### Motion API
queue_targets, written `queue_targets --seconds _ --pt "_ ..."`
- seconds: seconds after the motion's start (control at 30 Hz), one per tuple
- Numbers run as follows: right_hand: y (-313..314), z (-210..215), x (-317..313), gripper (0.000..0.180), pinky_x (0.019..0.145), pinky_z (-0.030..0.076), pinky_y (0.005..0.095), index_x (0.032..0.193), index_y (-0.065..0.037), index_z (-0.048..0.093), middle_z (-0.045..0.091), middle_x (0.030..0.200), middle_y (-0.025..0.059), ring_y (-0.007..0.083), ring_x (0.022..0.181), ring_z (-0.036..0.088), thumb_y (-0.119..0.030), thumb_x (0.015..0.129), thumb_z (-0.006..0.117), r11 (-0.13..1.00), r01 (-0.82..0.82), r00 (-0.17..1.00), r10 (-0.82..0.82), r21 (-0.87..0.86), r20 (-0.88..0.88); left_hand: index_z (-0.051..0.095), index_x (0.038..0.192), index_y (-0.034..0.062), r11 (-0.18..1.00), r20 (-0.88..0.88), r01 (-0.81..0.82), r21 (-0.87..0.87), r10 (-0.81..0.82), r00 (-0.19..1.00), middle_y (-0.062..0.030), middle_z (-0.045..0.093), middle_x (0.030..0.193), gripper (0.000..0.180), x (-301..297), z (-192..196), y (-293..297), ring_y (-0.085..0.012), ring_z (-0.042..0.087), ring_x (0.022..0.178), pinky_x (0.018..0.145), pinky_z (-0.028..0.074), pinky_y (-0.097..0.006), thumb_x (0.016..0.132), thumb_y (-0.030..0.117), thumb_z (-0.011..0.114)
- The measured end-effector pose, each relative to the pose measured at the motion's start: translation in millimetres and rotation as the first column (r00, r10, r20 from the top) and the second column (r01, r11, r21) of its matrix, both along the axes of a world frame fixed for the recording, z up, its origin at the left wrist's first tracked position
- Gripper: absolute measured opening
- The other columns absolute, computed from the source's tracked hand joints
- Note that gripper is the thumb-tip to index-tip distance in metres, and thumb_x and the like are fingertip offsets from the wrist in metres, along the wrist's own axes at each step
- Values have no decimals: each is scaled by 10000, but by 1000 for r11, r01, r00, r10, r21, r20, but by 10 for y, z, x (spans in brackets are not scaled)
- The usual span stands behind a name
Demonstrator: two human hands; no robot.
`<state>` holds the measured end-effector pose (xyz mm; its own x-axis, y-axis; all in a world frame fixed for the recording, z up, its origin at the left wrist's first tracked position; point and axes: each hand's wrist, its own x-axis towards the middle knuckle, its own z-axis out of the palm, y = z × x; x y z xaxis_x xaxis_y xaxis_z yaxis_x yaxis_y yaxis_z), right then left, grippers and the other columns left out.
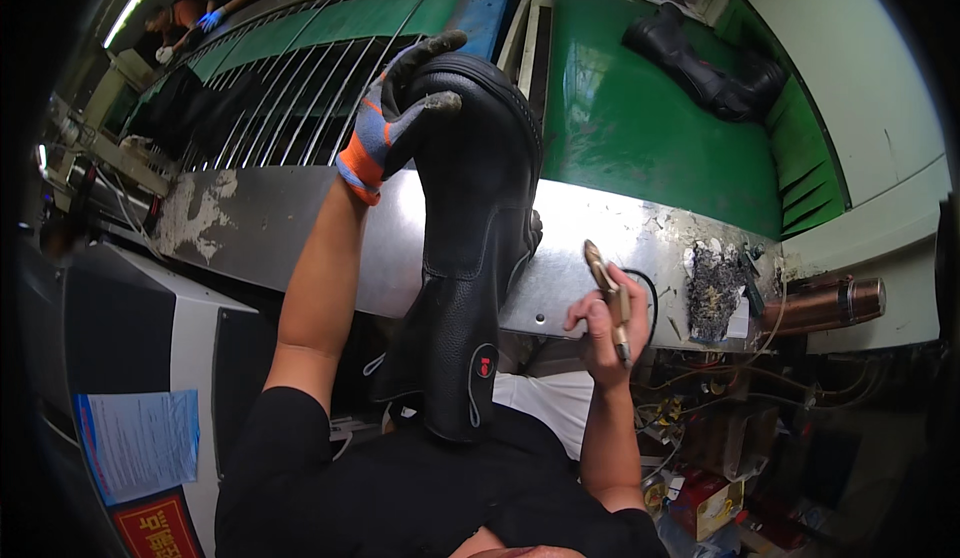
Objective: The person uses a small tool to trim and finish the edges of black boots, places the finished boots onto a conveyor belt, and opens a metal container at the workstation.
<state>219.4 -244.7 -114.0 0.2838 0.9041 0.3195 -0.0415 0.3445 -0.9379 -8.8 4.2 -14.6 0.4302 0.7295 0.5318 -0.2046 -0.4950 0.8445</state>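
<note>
We log a tall black boot of grained leather [465,208] at the middle of view, toe toward 12 o'clock, shaft opening toward 6, near the wearer's black shirt. Left hand [385,136], in a grey, blue and orange work glove, sits at 11 o'clock, its thumb and fingers parted and clasped round the toe end. Right hand [600,343], bare, at 4 o'clock, pinches a slim bronze-coloured metal tool [613,303], tip up and apart from the boot; we cannot tell the tool's kind, nor whether the thin black hose [654,308] beside it is joined on. Underneath, the silver metal desk [575,213] crosses our view. Between 1 and 2, more black boots [700,73] lie on a green belt [640,148]; just past 3, a copper-coloured metal cylinder [830,306]. Our reading of the step: boot held up and steadied, tool ready but not applied. Next move, we judge, calls for a firm clasp at the toe, the worked face turned rightward, and the tip brought in lightly, sparing the leather.
</note>
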Motion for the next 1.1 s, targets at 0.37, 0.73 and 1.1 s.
queue_targets --seconds 0.37,0.73,1.1 --pt "1242 728 -265 432 599 482 250 1251 10 542 643 715 76 119 615 617 -4 842 679 930 -33 955 -78 366 286 427 1415 -42 998 -77 39 -52 -43 996 -126 606 1255 713 166 148 66 -191 576 1170 1046 428 -329 823 226 721" --pt "930 -22 -342 366 485 405 250 1272 51 451 524 618 47 102 515 499 -64 943 565 974 4 999 -16 227 49 533 1347 -9 998 -69 12 -57 -16 997 -108 632 1213 626 144 63 297 -181 586 1140 1030 436 -312 835 307 706" --pt "635 -536 -466 376 517 418 254 1272 27 451 529 645 44 112 559 517 -56 927 577 987 9 996 -24 163 86 466 1394 -16 996 -116 13 -92 -24 993 -133 594 1264 715 98 -80 555 -211 587 1154 1021 461 -338 882 455 629"
